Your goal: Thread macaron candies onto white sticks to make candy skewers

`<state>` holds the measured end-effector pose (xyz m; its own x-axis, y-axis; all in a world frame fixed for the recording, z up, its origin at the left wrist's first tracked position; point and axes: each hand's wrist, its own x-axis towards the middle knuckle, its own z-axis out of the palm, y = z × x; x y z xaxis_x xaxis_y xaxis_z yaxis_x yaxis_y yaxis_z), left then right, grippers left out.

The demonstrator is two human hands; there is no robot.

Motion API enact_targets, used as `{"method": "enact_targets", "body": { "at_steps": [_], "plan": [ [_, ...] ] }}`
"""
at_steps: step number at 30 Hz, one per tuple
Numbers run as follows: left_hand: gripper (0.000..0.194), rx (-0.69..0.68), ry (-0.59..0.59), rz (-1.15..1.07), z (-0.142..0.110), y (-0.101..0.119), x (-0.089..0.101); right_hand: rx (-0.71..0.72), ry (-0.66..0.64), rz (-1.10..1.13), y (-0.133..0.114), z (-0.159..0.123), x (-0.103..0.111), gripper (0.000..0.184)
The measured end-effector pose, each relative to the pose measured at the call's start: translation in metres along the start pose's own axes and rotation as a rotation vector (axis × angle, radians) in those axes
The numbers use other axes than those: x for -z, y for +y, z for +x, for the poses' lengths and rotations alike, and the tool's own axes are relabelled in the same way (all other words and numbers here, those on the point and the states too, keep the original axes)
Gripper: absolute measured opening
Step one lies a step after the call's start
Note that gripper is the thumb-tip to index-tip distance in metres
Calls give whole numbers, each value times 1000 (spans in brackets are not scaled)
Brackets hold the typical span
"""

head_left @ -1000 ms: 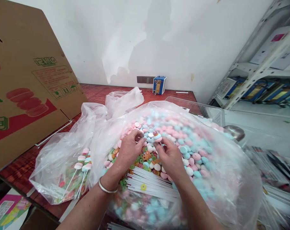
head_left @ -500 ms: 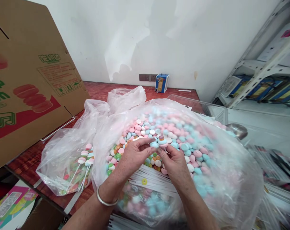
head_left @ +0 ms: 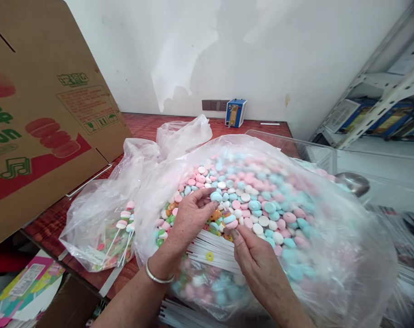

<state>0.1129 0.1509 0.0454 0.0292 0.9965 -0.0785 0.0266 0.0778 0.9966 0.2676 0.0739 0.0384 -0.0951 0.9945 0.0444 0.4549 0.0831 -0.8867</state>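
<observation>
Over a big clear plastic bag full of pink, blue and white marshmallow candies, both my hands are at work. My left hand pinches a pale blue candy between thumb and fingers. Lower and to the right, my right hand grips a candy lollipop by its stick, mostly hidden by the fingers. Pink and blue pieces are stacked on that lollipop, with a small piece at the top. Beneath my hands lie white sticks, with a yellow ring candy on them, and green and orange ring candies.
Finished-looking lollipops rest on a smaller clear bag at the left. A large cardboard box stands behind it. Toward the wall are a blue device and a clear plastic bin. A metal bowl sits right.
My hands have moved apart. The right hand has brought the lollipop down, away from the blue candy in my left hand. The view has shifted slightly.
</observation>
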Motion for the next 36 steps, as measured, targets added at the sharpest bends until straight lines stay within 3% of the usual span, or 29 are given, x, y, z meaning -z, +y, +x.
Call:
{"method": "enact_targets", "body": {
  "at_steps": [14, 21, 33, 36],
  "plan": [
    [36, -40, -62, 23, -5, -4, -4, -182, -114, 278, 3, 0, -6, 43],
    [25, -136, -82, 37, -5, -13, -7, -251, -110, 446, 2, 1, -11, 39],
    [25, -99, -128, 15, -13, -14, -10, -142, -15, 278, 7, 13, -19, 38],
    [29, -225, -123, 127, -20, -9, -7, -96, 100, 124, 11, 16, -19, 40]
  ]
}}
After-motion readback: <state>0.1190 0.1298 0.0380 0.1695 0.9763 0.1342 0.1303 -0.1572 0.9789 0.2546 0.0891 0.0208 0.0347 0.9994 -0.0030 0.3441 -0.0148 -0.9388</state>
